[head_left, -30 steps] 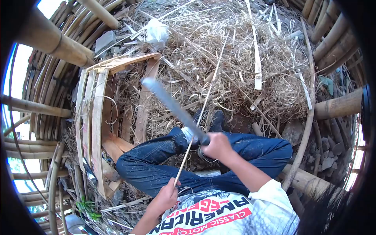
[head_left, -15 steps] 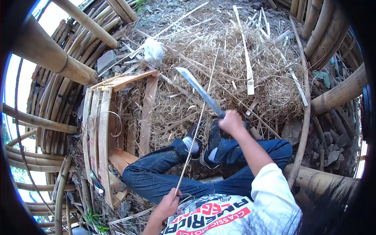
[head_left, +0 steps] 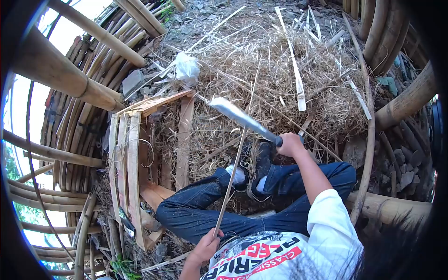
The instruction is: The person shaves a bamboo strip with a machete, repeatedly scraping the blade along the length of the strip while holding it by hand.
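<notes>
Head view: left hand (head_left: pixel 208 244) at near left is closed on the near end of one long, thin tan wooden stick (head_left: pixel 228 192), slanting up mid-scene; looks light, stiff with some flex, best taken near that end. Farther right, right hand (head_left: pixel 291 144) grips one long metal-bladed knife (head_left: pixel 246 122) by its dark handle; likely blade-heavy, so handle only. Blade crosses stick, contact unclear. Left: one pale slatted wooden crate (head_left: pixel 134 163). Far left: one crumpled white plastic bag (head_left: pixel 187 68), likely soft, feather-light.

White plastic bag (head_left: pixel 187 68) beside wooden crate (head_left: pixel 134 163); grey block (head_left: pixel 133 82) near bag; bamboo poles (head_left: pixel 60 70) at left
</notes>
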Tool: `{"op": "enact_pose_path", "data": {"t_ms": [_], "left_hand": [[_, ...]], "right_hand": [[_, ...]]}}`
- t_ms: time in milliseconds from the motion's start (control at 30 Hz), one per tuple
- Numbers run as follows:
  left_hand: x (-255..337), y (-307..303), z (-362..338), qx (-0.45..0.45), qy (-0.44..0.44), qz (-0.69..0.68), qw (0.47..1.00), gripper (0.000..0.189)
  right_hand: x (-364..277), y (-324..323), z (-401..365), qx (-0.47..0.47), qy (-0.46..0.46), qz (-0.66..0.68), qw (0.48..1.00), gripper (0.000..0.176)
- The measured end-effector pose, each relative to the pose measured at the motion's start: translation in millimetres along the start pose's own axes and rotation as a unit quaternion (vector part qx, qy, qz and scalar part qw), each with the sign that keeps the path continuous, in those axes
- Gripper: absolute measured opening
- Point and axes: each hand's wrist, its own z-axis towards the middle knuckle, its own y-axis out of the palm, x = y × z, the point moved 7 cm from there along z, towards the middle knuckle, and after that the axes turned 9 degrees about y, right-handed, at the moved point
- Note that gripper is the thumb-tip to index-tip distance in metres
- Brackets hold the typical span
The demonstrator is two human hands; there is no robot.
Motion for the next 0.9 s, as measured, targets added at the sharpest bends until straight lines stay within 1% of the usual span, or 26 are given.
{"op": "enact_pose_path", "data": {"t_ms": [33,67,100,133,200,267,333,367,433,467,500,533,600,633,667,700,733,767,800,833,867,900], "left_hand": [[5,1,2,-0.002,0.003,0.001,1.000,0.017],[7,7,5,-0.038,-0.024,-0.072,0.996,0.016],[11,14,7,-0.072,-0.052,-0.144,0.986,0.017],[19,15,10,-0.073,-0.053,-0.142,0.986,0.017],[35,21,17,-0.093,-0.051,-0.169,0.980,0.020],[41,20,24,-0.081,-0.056,-0.164,0.982,0.023],[48,24,29,-0.118,-0.037,-0.180,0.976,0.025],[44,23,32,-0.125,-0.050,-0.184,0.974,0.026],[31,14,36,-0.131,-0.067,-0.201,0.968,0.026],[27,13,36,-0.135,-0.080,-0.221,0.962,0.026],[31,15,34,-0.138,-0.084,-0.275,0.948,0.024],[29,16,33,-0.138,-0.086,-0.275,0.948,0.024],[23,7,37,-0.071,-0.074,-0.260,0.960,0.022],[24,3,38,-0.014,-0.069,-0.188,0.980,0.015],[18,4,40,-0.010,-0.068,-0.191,0.979,0.015],[23,-6,47,0.051,-0.003,-0.039,0.998,0.014],[33,-13,49,0.109,0.061,0.115,0.986,0.013],[35,-15,47,0.136,0.048,0.168,0.975,0.015],[26,-19,49,0.138,0.044,0.166,0.975,0.015],[33,-25,54,0.162,0.159,0.276,0.934,0.017],[41,-23,51,0.181,0.270,0.378,0.867,0.019],[49,-21,48,0.190,0.204,0.324,0.904,0.018]], "right_hand": [[14,-5,0,0.030,0.104,0.045,0.993,0.027],[16,-2,-5,0.035,0.148,0.104,0.983,0.025],[13,3,-13,0.055,0.157,0.189,0.968,0.024],[13,12,-27,0.071,0.165,0.273,0.945,0.023],[1,28,-69,0.065,0.113,0.334,0.933,0.020],[-22,42,-111,0.059,-0.010,0.310,0.949,0.021],[-48,42,-143,0.025,-0.106,0.215,0.971,0.023],[-51,41,-150,0.023,-0.101,0.218,0.971,0.023],[-69,44,-162,-0.032,-0.167,0.160,0.972,0.027],[-73,40,-164,-0.031,-0.162,0.162,0.973,0.027],[-80,33,-167,-0.038,-0.184,0.166,0.968,0.027],[-86,28,-169,-0.046,-0.207,0.169,0.963,0.027],[-90,19,-168,-0.045,-0.219,0.184,0.957,0.030],[-90,12,-166,-0.029,-0.207,0.183,0.961,0.030],[-90,7,-164,-0.016,-0.194,0.182,0.964,0.030],[-91,3,-162,-0.001,-0.193,0.190,0.963,0.030],[-93,2,-161,-0.005,-0.196,0.189,0.962,0.030],[-94,0,-161,0.013,-0.187,0.186,0.964,0.030],[-95,-1,-162,0.031,-0.177,0.184,0.966,0.030],[-96,-1,-164,0.029,-0.164,0.195,0.967,0.029],[-98,2,-168,0.026,-0.163,0.195,0.967,0.029],[-95,4,-171,0.031,-0.141,0.237,0.961,0.028]]}}
